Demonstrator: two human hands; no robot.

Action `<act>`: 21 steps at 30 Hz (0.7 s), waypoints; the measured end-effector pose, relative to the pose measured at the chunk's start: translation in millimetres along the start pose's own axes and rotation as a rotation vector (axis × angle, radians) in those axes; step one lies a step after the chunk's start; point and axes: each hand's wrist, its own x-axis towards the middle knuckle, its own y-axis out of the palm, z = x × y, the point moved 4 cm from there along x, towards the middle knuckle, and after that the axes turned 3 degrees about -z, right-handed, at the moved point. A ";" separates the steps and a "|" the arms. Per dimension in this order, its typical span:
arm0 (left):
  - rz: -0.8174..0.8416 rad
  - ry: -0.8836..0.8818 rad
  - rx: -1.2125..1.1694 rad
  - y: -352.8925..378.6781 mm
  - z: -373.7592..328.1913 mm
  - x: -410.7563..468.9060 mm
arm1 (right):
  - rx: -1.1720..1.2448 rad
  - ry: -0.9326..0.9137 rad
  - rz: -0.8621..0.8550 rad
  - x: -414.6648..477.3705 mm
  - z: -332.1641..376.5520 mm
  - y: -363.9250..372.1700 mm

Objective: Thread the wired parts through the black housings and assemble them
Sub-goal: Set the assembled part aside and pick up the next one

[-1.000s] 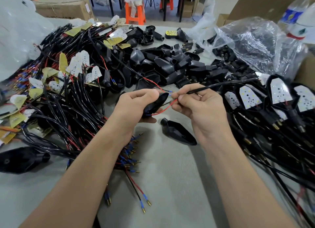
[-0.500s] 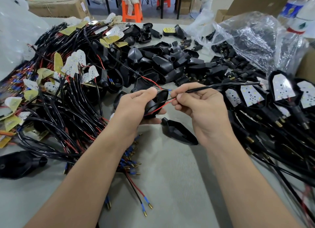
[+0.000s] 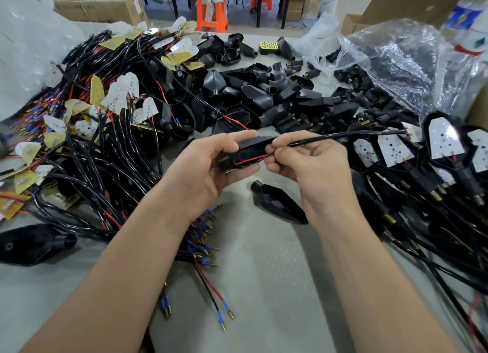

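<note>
My left hand (image 3: 208, 167) grips a black housing (image 3: 253, 148) at the middle of the table. My right hand (image 3: 314, 165) pinches a black sheathed cable (image 3: 343, 136) close to the housing's open end. The cable's red lead (image 3: 250, 160) runs inside the housing, and a blue tip shows by my left thumb. The cable stretches right to a white LED board (image 3: 412, 133). A second empty housing (image 3: 277, 203) lies on the mat just below my right hand.
A heap of wired LED boards (image 3: 105, 120) covers the left side. Loose black housings (image 3: 264, 96) are piled behind my hands. Assembled units (image 3: 446, 146) lie at the right. A clear plastic bag (image 3: 396, 62) and cardboard boxes (image 3: 100, 5) sit at the back.
The red lead has gone further into the housing, and my right hand has closed up against its open end. The housing is tilted flatter than before.
</note>
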 end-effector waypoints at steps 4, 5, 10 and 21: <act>0.021 -0.005 -0.036 -4.2 -2.4 -1.1 | -0.003 0.001 -0.026 -0.7 -0.6 -1.9; 0.012 -0.003 -0.039 -5.2 -2.2 -0.7 | -0.013 0.012 -0.013 -2.0 -0.7 -1.2; -0.047 0.013 0.099 -5.1 1.0 0.4 | -0.018 -0.028 -0.134 -4.6 1.8 -4.8; -0.087 0.092 0.213 -7.8 -2.8 -4.7 | -0.331 -0.164 -0.339 -4.2 2.1 -13.0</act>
